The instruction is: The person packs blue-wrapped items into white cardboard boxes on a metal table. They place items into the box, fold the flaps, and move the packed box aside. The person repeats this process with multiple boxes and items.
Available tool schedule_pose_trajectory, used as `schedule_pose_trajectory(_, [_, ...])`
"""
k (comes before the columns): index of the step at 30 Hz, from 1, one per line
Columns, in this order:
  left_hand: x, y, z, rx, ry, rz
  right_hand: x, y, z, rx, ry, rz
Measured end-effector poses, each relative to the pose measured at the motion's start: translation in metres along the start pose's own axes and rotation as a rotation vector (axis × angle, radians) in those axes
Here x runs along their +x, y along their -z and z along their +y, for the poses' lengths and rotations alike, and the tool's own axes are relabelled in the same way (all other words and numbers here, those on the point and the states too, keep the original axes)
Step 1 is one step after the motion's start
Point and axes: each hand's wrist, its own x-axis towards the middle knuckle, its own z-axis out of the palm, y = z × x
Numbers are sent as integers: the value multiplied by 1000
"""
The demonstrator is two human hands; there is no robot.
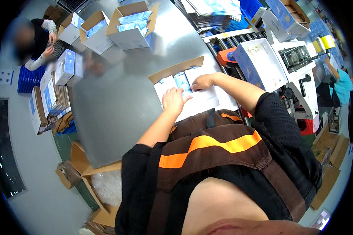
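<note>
An open white carton (200, 101) with a brown-lined flap lies in front of me at the table's near edge. Between its white flaps shows a light-blue soft packet (181, 81). My left hand (173, 100) rests on the carton's left side, its fingers spread over the white card and the packet's lower end. On the other side, my right hand (203, 82) has its fingers curled together at the right flap, close to the packet. Its fingertips are partly hidden, but they appear to grip the flap.
Filled open cartons (131, 29) stand along the far left of the metal table (117, 102). A roller conveyor (227, 53) with a blue-and-white carton (261, 64) and a taping machine (302, 58) is at right. Flattened cartons (55, 94) are stacked left, near another person (37, 43).
</note>
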Motion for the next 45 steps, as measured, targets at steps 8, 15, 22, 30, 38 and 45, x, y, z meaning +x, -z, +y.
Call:
schedule_pose_trajectory(8, [1,-53,-23,-62,-310,581,11,17,-48,-368,-7,1022])
schedule_pose_trajectory(15, [-9,-19,-35,219,-349,147,-13,-89,-49,-247,-89,812])
schedule_pose_trajectory(22, [8,-18,9,151,-320,-228,-42,-91,-6,-223,-107,804])
schedule_pose_trajectory(30, [74,-80,140,-19,-407,-207,-145,-115,66,-142,-411,1064])
schedule_pose_trajectory(38, [237,-20,19,-56,-676,266,-139,-98,56,-58,-429,1026])
schedule_pose_trajectory(45, [209,-8,28,-212,-740,-7,-148,-98,64,-21,-386,989])
